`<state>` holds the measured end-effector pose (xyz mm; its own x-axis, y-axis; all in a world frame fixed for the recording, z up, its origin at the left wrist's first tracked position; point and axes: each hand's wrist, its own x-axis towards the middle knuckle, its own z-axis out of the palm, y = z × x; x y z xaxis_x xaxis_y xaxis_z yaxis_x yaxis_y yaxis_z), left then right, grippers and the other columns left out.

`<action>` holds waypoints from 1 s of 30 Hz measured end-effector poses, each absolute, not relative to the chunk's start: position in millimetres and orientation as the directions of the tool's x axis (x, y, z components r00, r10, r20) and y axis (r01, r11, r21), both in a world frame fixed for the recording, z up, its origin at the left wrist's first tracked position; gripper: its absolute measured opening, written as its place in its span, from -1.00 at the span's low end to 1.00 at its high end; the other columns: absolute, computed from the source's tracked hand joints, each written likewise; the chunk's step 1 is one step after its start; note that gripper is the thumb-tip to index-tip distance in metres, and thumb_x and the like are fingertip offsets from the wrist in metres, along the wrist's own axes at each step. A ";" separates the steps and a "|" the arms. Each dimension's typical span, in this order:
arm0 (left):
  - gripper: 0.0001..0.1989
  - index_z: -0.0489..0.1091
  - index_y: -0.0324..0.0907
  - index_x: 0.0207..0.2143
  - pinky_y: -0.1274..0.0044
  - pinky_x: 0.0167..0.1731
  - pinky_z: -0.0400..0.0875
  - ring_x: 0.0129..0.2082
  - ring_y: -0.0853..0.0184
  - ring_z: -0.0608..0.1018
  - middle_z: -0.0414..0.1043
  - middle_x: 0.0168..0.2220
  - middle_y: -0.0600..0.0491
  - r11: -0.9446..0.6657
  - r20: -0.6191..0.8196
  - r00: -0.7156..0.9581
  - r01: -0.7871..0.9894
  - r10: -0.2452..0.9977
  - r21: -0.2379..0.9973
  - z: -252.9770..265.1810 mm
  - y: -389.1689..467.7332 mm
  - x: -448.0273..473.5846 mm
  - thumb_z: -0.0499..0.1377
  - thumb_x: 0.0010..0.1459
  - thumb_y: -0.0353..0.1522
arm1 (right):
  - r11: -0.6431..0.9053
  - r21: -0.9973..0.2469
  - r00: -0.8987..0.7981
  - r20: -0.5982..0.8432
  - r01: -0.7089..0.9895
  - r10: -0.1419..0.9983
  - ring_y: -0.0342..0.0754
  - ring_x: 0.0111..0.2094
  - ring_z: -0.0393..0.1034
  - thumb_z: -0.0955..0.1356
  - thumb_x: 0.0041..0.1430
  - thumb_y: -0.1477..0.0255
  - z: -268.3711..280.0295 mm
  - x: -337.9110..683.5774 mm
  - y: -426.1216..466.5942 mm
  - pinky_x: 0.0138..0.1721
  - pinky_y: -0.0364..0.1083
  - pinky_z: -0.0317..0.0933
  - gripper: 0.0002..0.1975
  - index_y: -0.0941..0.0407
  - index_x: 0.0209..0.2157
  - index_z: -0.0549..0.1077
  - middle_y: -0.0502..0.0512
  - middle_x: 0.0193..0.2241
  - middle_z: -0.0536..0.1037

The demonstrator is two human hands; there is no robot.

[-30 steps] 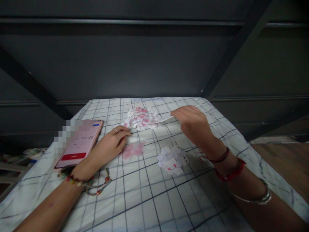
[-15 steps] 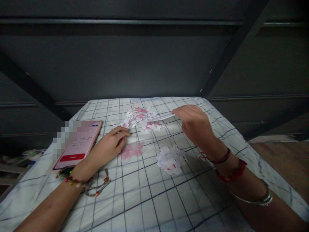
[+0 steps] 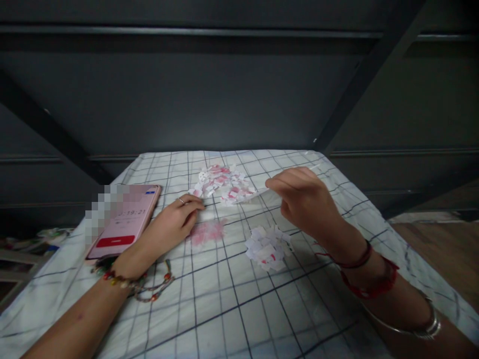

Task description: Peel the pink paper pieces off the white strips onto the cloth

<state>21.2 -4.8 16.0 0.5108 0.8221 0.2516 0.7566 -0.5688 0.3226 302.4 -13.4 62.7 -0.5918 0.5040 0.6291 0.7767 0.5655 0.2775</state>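
Observation:
My right hand (image 3: 305,197) is closed in a pinch on slim white tweezers (image 3: 261,193). Their far end reaches down to a small cluster of white and pink paper scraps (image 3: 236,195). Behind that cluster spreads a larger heap of torn paper scraps (image 3: 217,175). My left hand (image 3: 174,219) rests on the cloth with its fingers loosely bent and nothing seen in them. Its fingertips lie close to the heap's near left edge, beside a pink smudge (image 3: 207,232). Nearer to me sits a rounded pile of mostly white scraps (image 3: 267,247), below my right hand.
A phone with a pink screen (image 3: 125,219) lies at the left, beside my left wrist, showing a timer and a red button. A checked white cloth (image 3: 209,309) covers the table. Dark panels (image 3: 209,99) rise right behind its far edge.
My right hand has moved slightly down and toward me, and the tweezers' tip has dropped from above the scraps to the near cluster. My left hand stays in place. The view has shifted slightly.

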 end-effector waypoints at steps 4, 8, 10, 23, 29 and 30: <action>-0.66 0.41 -0.27 -0.17 0.29 0.06 0.33 -0.05 0.22 0.45 0.39 -0.09 -0.12 -0.572 0.253 0.514 0.757 0.820 0.315 15.7 -5.0 21.7 -0.11 0.19 -0.37 | 0.562 0.316 -0.609 0.641 0.764 0.468 -0.07 -0.48 0.22 0.17 -0.22 0.76 66.0 305.1 -14.7 -0.38 -0.09 0.09 -0.69 0.14 -0.53 0.39 0.02 -0.59 0.42; -0.66 0.41 -0.26 -0.16 0.31 0.06 0.33 -0.05 0.23 0.46 0.39 -0.09 -0.11 -0.576 0.257 0.517 0.759 0.816 0.303 14.9 -5.0 22.2 -0.11 0.19 -0.38 | 0.571 0.316 -0.602 0.675 0.758 0.427 -0.07 -0.44 0.25 0.17 -0.19 0.76 65.7 307.9 -14.1 -0.34 -0.09 0.11 -0.66 0.14 -0.44 0.42 0.02 -0.54 0.44; -0.66 0.41 -0.26 -0.16 0.31 0.06 0.33 -0.05 0.22 0.46 0.39 -0.09 -0.11 -0.579 0.261 0.518 0.758 0.814 0.300 14.3 -4.9 21.9 -0.11 0.19 -0.38 | 0.583 0.319 -0.618 0.656 0.747 0.433 -0.07 -0.44 0.24 0.17 -0.20 0.75 65.5 308.2 -14.0 -0.35 -0.09 0.11 -0.65 0.13 -0.42 0.43 0.01 -0.53 0.44; -0.67 0.40 -0.26 -0.16 0.30 0.05 0.33 -0.05 0.22 0.45 0.38 -0.09 -0.11 -0.581 0.257 0.522 0.754 0.814 0.308 13.3 -4.6 21.0 -0.11 0.20 -0.38 | 0.603 0.255 -0.612 0.601 0.756 0.513 -0.09 -0.46 0.22 0.17 -0.23 0.76 66.9 311.1 -15.0 -0.34 -0.09 0.10 -0.68 0.13 -0.51 0.39 0.02 -0.57 0.40; -0.66 0.40 -0.26 -0.17 0.25 0.04 0.34 -0.05 0.20 0.45 0.39 -0.08 -0.13 -0.568 0.240 0.516 0.760 0.822 0.315 14.4 -4.5 21.8 -0.11 0.19 -0.37 | 0.585 0.211 -0.551 0.673 0.783 0.494 -0.07 -0.45 0.25 0.17 -0.18 0.76 68.0 315.0 -14.8 -0.34 -0.07 0.14 -0.70 0.13 -0.52 0.38 0.04 -0.57 0.40; -0.67 0.40 -0.25 -0.17 0.25 0.04 0.33 -0.05 0.20 0.45 0.39 -0.08 -0.12 -0.567 0.242 0.513 0.760 0.823 0.317 14.5 -4.5 21.9 -0.11 0.19 -0.37 | 0.601 0.204 -0.563 0.659 0.773 0.500 -0.07 -0.45 0.25 0.17 -0.18 0.76 68.0 315.1 -14.7 -0.34 -0.07 0.14 -0.70 0.13 -0.52 0.38 0.04 -0.57 0.41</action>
